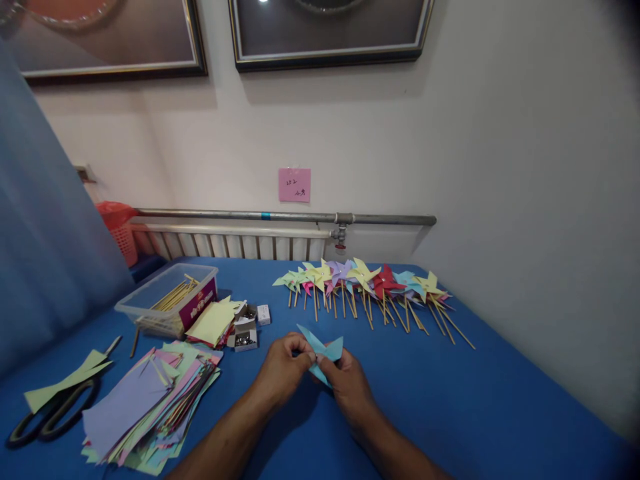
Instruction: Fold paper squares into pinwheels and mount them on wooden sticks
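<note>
Both my hands meet over the blue table [450, 400], pinching a light blue paper pinwheel [325, 350] between them. My left hand [283, 370] grips its left side with fingers closed near the centre. My right hand [347, 383] holds it from below and the right, fingers closed too. The paper's points stick up above my fingers. A row of finished pinwheels [365, 280] on wooden sticks lies farther back on the table.
A stack of coloured paper squares [150, 400] lies at the left, with black scissors [50, 413] and a green strip beside it. A clear plastic tub of sticks [170, 297], yellow papers [213, 320] and small boxes of pins [245, 330] sit behind. A radiator runs along the wall.
</note>
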The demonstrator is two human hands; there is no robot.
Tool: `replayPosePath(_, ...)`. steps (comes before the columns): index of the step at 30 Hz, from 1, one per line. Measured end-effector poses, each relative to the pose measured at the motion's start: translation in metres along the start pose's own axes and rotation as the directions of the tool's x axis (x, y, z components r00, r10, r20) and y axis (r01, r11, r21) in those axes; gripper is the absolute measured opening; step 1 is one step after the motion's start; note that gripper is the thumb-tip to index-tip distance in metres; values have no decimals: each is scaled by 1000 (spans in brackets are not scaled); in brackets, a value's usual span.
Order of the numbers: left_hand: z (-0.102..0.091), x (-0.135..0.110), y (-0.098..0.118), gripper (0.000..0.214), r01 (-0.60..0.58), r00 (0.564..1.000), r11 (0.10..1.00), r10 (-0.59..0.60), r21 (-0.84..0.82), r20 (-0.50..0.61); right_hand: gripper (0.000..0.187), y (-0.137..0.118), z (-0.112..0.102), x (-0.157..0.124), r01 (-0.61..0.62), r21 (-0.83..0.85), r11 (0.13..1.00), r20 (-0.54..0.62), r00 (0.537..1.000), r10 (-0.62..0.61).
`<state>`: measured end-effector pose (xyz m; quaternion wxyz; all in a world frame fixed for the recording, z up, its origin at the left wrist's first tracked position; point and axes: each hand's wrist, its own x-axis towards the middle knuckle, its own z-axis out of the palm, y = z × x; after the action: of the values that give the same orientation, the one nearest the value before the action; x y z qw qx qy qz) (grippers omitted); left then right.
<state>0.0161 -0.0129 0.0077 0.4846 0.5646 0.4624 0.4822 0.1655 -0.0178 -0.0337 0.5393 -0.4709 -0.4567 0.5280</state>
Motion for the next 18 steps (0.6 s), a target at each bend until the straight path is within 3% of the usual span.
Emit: replayPosePath(18,-1,1,1,14,52,999,999,-52,3,-2,42,-1,0,-1,-20,48,999,62,998,17)
